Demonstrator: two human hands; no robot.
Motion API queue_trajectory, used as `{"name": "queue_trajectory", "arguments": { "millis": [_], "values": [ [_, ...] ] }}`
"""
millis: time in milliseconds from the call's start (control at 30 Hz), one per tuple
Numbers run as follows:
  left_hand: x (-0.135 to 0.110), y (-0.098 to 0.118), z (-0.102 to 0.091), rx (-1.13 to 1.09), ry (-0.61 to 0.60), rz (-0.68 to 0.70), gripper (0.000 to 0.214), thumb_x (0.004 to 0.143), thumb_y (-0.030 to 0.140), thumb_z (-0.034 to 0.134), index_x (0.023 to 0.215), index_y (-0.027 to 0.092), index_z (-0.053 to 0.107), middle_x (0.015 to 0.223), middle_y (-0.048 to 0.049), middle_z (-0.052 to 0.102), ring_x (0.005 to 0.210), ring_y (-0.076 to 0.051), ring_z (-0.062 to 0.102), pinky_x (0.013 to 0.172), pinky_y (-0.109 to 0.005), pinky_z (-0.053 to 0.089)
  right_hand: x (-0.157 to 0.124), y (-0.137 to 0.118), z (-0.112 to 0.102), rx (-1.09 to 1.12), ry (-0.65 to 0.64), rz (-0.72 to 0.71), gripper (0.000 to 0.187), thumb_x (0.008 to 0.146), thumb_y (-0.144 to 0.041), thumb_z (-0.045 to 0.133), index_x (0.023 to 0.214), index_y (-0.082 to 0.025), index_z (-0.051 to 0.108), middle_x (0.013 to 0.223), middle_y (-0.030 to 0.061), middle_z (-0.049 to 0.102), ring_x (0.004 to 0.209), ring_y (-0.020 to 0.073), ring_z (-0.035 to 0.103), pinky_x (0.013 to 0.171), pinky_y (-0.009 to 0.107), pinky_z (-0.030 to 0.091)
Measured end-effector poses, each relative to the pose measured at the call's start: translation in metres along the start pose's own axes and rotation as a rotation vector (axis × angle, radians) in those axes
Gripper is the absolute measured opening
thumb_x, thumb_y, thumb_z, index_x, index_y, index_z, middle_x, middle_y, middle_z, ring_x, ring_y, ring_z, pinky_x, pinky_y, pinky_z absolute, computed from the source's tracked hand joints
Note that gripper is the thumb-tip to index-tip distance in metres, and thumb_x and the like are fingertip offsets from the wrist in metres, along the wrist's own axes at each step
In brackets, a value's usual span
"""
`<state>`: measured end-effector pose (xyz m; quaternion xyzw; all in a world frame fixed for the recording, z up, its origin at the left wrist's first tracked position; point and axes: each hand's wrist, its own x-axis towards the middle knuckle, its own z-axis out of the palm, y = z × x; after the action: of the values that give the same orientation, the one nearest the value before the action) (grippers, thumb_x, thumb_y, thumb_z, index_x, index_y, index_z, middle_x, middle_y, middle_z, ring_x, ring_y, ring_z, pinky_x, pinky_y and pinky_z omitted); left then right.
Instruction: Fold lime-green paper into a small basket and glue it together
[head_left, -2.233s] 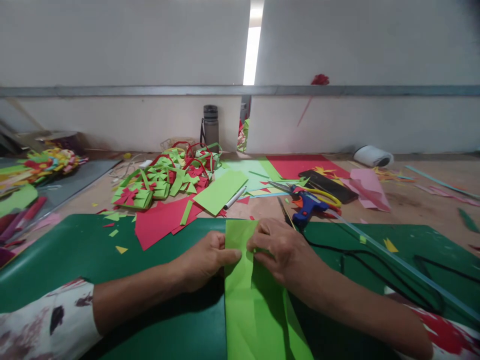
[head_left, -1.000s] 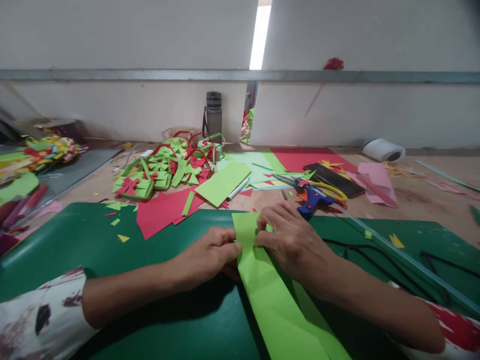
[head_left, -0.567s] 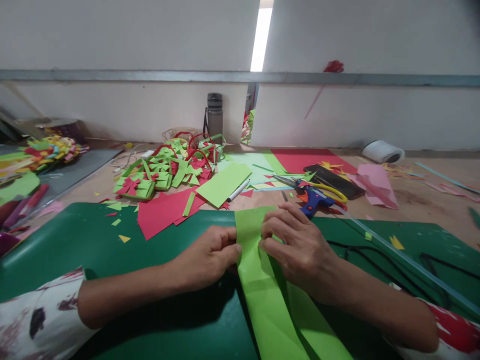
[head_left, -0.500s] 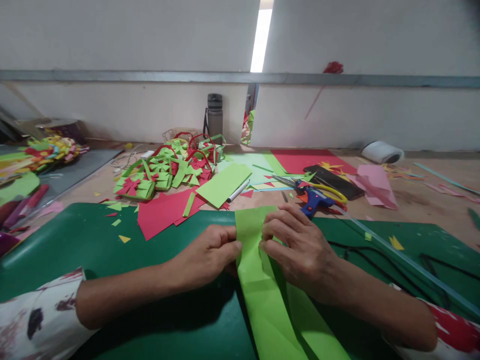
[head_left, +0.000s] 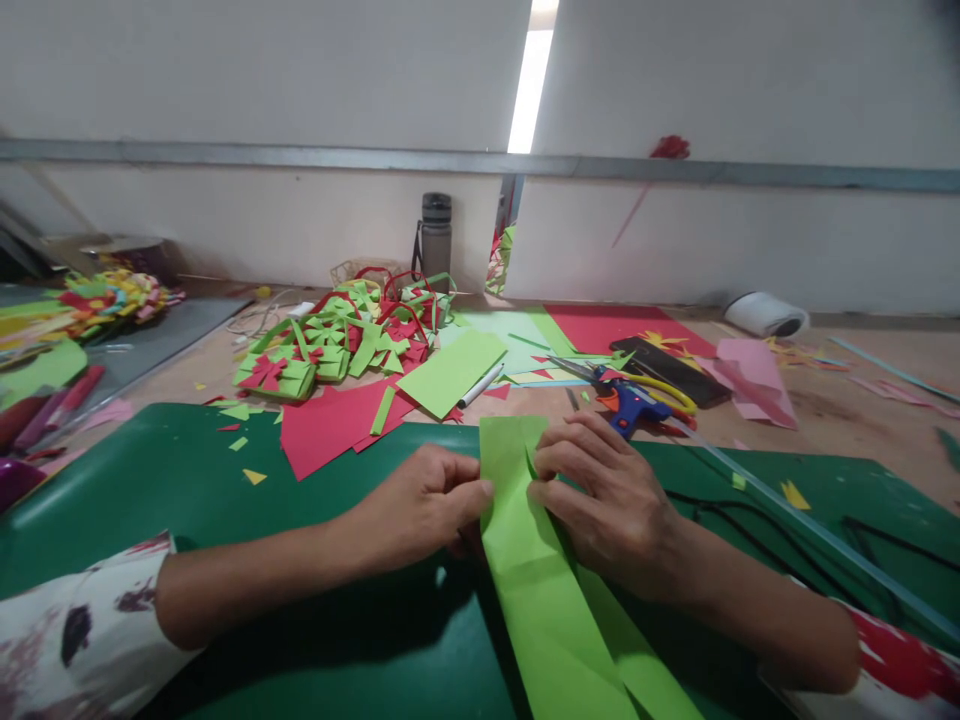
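A long folded sheet of light green paper stands out from the green mat toward me, its creases showing. My left hand pinches its left edge between thumb and forefinger. On the opposite side my right hand grips the right edge, fingers curled and partly hiding the fold. Beyond the hands lie red paper, a loose light green sheet and a white marker. A blue glue gun rests just past my right hand, with yellow-handled scissors beside it.
Small green and red paper bags are heaped at the back left, before a grey bottle. A dark phone-like slab and pink paper lie back right. A black cord crosses the mat at right.
The view has shifted slightly. The right-hand flap of the green paper sits closer to the front panel, narrowing the gap between them. Both hands keep their hold on the paper.
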<state>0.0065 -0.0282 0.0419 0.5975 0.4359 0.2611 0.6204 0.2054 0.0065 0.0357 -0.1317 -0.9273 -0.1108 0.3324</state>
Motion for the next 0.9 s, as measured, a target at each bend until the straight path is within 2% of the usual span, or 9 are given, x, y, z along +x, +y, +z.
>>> {"name": "queue_trajectory", "arguments": {
  "millis": [200, 400, 567, 900],
  "values": [
    [0.0043, -0.0023, -0.0001, -0.005, -0.067, -0.142, 0.018, 0.073, 0.017, 0.046, 0.061, 0.011, 0.058, 0.057, -0.0026, 0.063, 0.047, -0.01, 0.057, 0.046, -0.018, 0.039, -0.0006, 0.0014, 0.0024, -0.016, 0.009, 0.012, 0.019, 0.078, -0.003, 0.046, 0.066, -0.014, 0.056, 0.071, 0.0062, 0.056, 0.08, 0.0187, 0.052, 0.078, 0.041, 0.043],
    [0.0042, -0.0075, 0.0014, 0.026, -0.111, -0.242, 0.025, 0.074, 0.024, 0.047, 0.056, 0.011, 0.057, 0.06, -0.0041, 0.065, 0.043, -0.008, 0.053, 0.043, -0.018, 0.037, -0.0004, 0.0013, 0.0035, -0.055, -0.01, 0.021, 0.022, 0.08, -0.004, 0.045, 0.065, -0.016, 0.056, 0.072, 0.005, 0.056, 0.081, 0.0182, 0.052, 0.081, 0.042, 0.042],
    [0.0034, -0.0087, 0.0019, 0.026, -0.146, -0.255, 0.03, 0.075, 0.03, 0.047, 0.054, 0.011, 0.058, 0.056, -0.0028, 0.062, 0.042, -0.008, 0.05, 0.043, -0.019, 0.036, -0.0008, 0.0021, 0.0031, -0.051, -0.023, 0.017, 0.023, 0.081, -0.005, 0.044, 0.064, -0.016, 0.056, 0.071, 0.0051, 0.055, 0.08, 0.0178, 0.052, 0.079, 0.04, 0.042],
    [0.0035, -0.009, 0.0016, 0.02, -0.165, -0.257, 0.023, 0.073, 0.022, 0.049, 0.055, 0.011, 0.058, 0.058, -0.0024, 0.062, 0.044, -0.007, 0.052, 0.045, -0.018, 0.039, -0.0013, -0.0009, 0.0023, -0.093, -0.074, 0.024, 0.028, 0.084, -0.006, 0.039, 0.064, -0.016, 0.056, 0.071, 0.0041, 0.056, 0.082, 0.0167, 0.052, 0.087, 0.043, 0.037]
  ]
}}
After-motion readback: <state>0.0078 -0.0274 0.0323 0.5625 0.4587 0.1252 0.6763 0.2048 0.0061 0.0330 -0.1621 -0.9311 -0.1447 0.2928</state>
